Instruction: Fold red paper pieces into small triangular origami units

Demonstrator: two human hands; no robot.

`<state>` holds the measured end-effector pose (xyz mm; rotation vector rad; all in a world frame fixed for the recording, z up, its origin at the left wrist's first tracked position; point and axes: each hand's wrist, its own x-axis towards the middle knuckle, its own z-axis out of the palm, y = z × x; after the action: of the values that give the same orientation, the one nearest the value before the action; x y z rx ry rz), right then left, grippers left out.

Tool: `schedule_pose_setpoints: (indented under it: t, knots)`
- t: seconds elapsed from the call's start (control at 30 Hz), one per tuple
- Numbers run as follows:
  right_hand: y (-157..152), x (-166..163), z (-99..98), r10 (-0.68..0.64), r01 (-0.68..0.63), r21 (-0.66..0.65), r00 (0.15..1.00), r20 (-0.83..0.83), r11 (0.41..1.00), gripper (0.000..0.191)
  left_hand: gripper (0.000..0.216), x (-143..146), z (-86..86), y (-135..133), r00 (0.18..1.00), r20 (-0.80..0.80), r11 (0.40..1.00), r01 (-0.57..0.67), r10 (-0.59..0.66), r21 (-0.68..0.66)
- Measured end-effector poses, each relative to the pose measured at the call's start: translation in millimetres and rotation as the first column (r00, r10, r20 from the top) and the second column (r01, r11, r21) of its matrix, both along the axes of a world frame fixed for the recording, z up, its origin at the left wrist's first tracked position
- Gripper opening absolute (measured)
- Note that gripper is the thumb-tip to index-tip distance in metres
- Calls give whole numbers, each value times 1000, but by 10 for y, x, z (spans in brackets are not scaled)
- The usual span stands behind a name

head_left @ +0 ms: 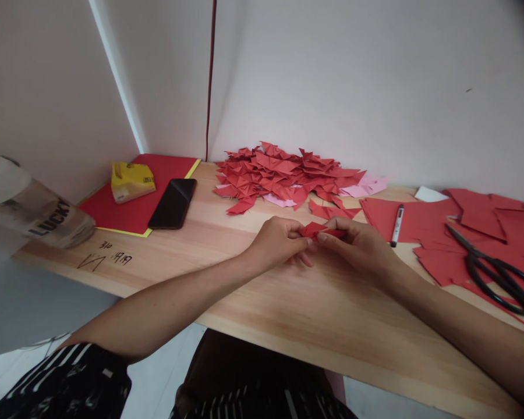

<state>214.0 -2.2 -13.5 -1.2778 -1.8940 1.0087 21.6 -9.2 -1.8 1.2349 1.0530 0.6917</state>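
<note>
A small piece of folded red paper [313,229] is held between my two hands, above the middle of the wooden table. My left hand [279,240] pinches its left side with thumb and fingers. On the other side my right hand [356,241] grips the paper, its thumb lying along the near edge. Fingers cover much of the piece, so its full shape is hidden. Just beyond the hands rises a heap of folded red paper pieces [279,171], with some pink paper [367,185] among and beside them.
Red paper sheets [436,259] lie at the right, with black-handled scissors [493,270] and a marker [397,226] on them. Leftward are a black phone [173,203], a yellow packet [132,182] on a red sheet [105,201], and a clear bottle [48,212]. A wall closes the table's back.
</note>
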Motion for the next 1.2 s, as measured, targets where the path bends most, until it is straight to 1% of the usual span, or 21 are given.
schedule_pose_setpoints:
  t: [0.13, 0.27, 0.4, 0.53, 0.7, 0.8, 0.93, 1.1, 1.2]
  knots:
    - [-19, -30, 18, 13, -13, 13, 1000, 0, 1000, 27, 6, -1, 31, -13, 999, -35, 1000, 6, -5, 18]
    - [-39, -49, 46, -3, 3, 6, 1000, 12, 1000, 25, 8, 5, 12, -11, 999, -32, 999, -10, 11, 32]
    - [-21, -24, 53, -17, 17, -48, 1000, -6, 999, 26, 8, 12, -6, -13, 1000, -7, 999, -30, 30, 18]
    - [21, 22, 63, 27, -20, -94, 997, 69, 995, 29, 8, 18, 12, -18, 1000, -1, 999, -30, 30, 32]
    - [40, 39, 85, 39, -31, -58, 990, 138, 998, 30, 9, 18, 34, -12, 1000, -11, 1000, -2, 2, 11]
    - [20, 21, 99, 30, -25, -34, 985, 171, 999, 29, 9, 3, 15, -14, 999, -12, 998, 32, -32, 49]
    - [-16, 2, 99, 41, -35, -34, 982, 187, 999, 27, 8, -10, -15, -28, 998, -9, 991, 64, -63, 121]
    - [-4, 11, 77, 73, -66, -49, 986, 147, 997, 29, 13, 1, -3, -29, 998, 13, 996, 55, -56, 76]
    - [26, 26, 86, 115, -101, -93, 981, 157, 991, 33, 13, 3, 7, -35, 998, 22, 996, 59, -60, 74]
